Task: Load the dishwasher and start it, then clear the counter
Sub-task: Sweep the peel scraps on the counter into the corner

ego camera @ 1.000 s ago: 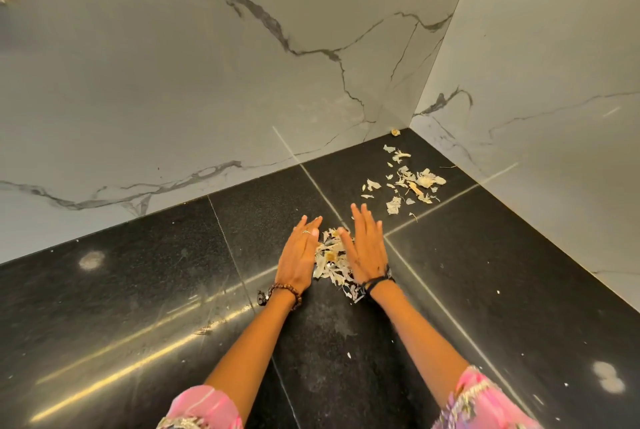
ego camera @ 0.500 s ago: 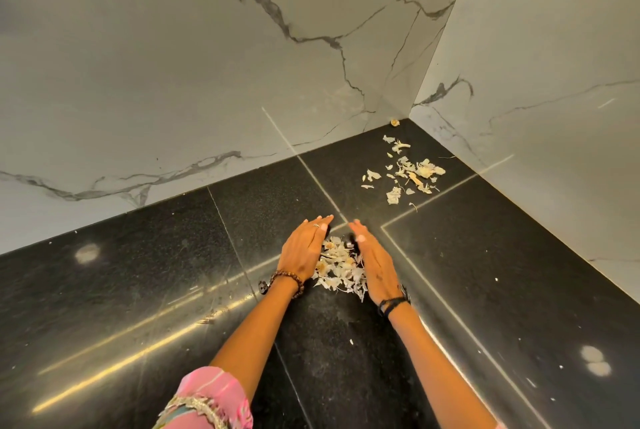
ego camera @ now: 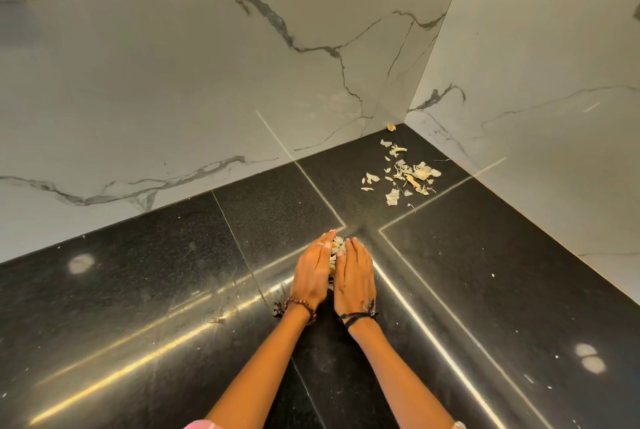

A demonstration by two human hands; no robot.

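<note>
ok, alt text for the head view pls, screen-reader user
Two bare hands, left hand and right hand, cup a small heap of papery peels on a black stone counter. More loose peels lie scattered near the marble wall corner.

My left hand (ego camera: 311,273) and right hand (ego camera: 355,276) press together around a heap of pale peels (ego camera: 337,247) at frame centre on the black counter (ego camera: 138,290); more scattered peels (ego camera: 405,174) lie upper right.
</note>
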